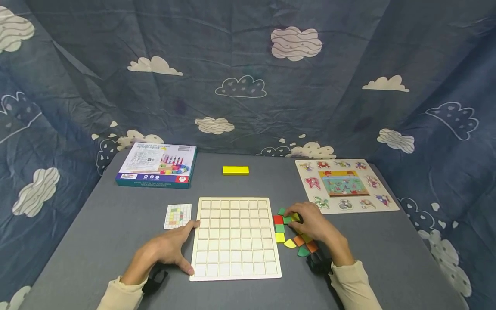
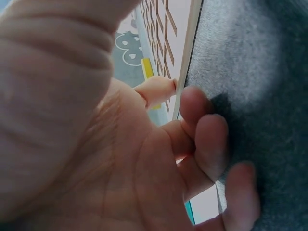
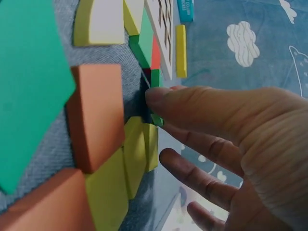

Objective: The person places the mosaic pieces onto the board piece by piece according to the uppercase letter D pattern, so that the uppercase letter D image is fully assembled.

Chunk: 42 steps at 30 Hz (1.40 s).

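On grey cloth point(image 1: 232, 295), pale gridded board point(image 1: 235, 239), red, green, yellow, orange blocks point(image 1: 299, 240)

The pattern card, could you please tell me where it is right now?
In the head view, the pattern card lies left of the wooden grid board, between the flat box and the left hand.

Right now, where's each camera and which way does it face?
Head: worn there, facing forward and down over the board; left hand, right hand and sleeves show.
Left wrist: worn there, facing the board's edge; palm and fingers show.
Right wrist: worn there, facing colored blocks; thumb and fingers show.
Head and right wrist share the yellow bar.
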Each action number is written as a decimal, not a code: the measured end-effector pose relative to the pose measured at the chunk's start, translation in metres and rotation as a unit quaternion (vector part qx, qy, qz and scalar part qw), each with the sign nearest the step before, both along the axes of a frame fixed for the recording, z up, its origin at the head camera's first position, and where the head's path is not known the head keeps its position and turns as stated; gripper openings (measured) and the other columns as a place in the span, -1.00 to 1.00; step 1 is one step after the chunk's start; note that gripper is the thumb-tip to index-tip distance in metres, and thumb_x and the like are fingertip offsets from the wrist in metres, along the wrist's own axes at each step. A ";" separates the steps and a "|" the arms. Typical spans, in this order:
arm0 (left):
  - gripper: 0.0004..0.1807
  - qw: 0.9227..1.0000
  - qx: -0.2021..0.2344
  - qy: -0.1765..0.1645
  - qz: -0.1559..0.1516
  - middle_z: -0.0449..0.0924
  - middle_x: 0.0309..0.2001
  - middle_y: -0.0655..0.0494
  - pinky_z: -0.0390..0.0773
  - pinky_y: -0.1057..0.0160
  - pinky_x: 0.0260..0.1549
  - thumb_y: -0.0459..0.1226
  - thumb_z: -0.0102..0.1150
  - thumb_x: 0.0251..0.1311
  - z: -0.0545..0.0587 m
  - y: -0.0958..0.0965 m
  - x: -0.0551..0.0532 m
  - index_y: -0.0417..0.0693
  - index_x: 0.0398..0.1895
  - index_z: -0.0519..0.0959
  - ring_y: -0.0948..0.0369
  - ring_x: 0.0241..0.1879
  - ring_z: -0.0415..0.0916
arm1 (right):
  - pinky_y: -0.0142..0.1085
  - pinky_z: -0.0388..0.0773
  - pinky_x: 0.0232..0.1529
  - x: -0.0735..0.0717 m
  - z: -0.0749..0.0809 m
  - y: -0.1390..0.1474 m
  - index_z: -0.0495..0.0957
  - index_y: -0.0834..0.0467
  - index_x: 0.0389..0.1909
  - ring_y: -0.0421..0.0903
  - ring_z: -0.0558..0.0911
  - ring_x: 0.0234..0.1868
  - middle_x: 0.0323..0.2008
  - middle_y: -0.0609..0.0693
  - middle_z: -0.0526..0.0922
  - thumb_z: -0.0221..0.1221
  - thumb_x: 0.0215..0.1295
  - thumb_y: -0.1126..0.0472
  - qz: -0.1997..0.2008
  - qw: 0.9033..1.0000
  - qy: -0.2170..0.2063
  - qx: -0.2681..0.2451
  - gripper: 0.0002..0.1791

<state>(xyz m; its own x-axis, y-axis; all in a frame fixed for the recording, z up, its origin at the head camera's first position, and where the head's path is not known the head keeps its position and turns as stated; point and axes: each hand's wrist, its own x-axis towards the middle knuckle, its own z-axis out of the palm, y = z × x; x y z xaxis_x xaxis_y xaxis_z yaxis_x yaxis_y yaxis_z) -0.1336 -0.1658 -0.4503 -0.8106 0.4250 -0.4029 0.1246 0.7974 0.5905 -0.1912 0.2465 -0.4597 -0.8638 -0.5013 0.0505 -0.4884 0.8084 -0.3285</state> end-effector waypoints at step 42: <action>0.32 0.999 0.006 0.037 -0.005 0.34 0.41 -0.22 0.36 -0.20 0.22 -0.03 0.75 -0.54 -0.002 0.000 0.003 -0.06 0.42 0.16 -0.13 0.32 0.38 | -0.11 0.57 0.00 -0.020 0.025 -0.096 0.67 0.10 -0.07 0.00 0.65 -0.05 -0.12 -0.04 0.69 0.35 0.26 0.24 0.077 0.994 -0.026 -0.071 -0.78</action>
<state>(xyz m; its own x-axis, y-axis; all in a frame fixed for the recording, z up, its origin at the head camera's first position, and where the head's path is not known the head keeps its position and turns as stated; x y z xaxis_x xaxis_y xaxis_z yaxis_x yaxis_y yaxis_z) -0.1310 -0.1663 -0.4522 -0.8333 0.4383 -0.3369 0.1769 0.7888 0.5887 -0.2109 0.1506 -0.4348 -0.7807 -0.6188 0.0874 -0.5821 0.6693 -0.4617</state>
